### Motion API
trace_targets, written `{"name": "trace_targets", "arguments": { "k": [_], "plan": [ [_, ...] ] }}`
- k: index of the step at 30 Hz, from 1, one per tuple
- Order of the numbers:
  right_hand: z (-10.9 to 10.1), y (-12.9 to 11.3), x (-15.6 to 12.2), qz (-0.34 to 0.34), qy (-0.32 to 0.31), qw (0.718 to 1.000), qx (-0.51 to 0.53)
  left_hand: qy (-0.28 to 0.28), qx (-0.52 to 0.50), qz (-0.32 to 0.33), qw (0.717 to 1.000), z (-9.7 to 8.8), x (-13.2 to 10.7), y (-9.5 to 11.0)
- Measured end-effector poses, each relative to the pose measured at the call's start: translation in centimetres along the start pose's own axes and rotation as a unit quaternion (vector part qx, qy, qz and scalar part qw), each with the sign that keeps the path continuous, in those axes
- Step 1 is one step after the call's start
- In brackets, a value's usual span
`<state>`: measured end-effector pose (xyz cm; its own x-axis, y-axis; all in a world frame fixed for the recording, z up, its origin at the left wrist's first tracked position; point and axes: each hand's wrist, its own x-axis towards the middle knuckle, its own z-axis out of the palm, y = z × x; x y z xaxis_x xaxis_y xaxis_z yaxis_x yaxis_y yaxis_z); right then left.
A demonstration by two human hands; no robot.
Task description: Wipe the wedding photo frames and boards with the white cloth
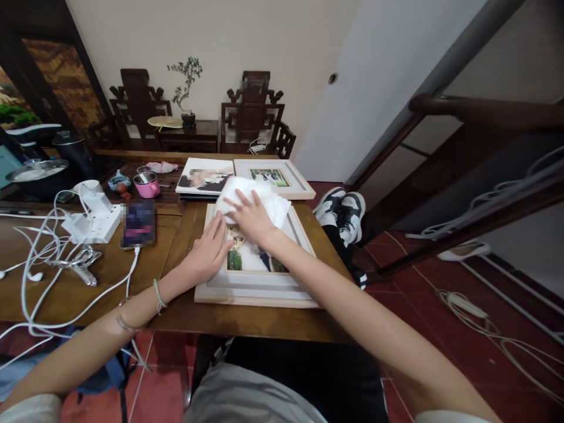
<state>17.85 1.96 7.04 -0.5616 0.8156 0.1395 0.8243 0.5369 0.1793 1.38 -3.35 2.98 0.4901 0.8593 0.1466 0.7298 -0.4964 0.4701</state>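
A white-framed photo (258,282) lies flat on the wooden table (185,317) in front of me. My right hand (251,218) presses flat on a crumpled white cloth (273,202) at the frame's upper part, fingers spread. My left hand (207,252) rests open on the frame's left edge, fingers reaching onto the picture. Two more framed pictures lie just beyond: one (205,175) to the left and a white-framed one (291,179) to the right.
A phone (138,224) on a cable, a white power strip (94,220) with tangled white cords, a pink cup (147,185) and a kettle (73,150) stand on the left. Carved chairs (251,111) line the wall. A seated person's sneakers (343,208) are right of the table, and a stair rail (484,111) beyond.
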Motion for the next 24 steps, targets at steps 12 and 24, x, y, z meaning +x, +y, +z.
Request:
{"name": "trace_targets", "arguments": {
  "k": [12, 24],
  "plan": [
    [1.7, 0.6, 0.1, -0.043, -0.026, 0.999, 0.02, -0.005, 0.025, 0.0, 1.0, 0.6, 0.2, -1.0],
    [-0.6, 7.0, -12.1, 0.026, -0.128, 0.991, -0.021, 0.035, 0.005, 0.011, 0.999, 1.2, -0.1, -1.5]
  ]
}}
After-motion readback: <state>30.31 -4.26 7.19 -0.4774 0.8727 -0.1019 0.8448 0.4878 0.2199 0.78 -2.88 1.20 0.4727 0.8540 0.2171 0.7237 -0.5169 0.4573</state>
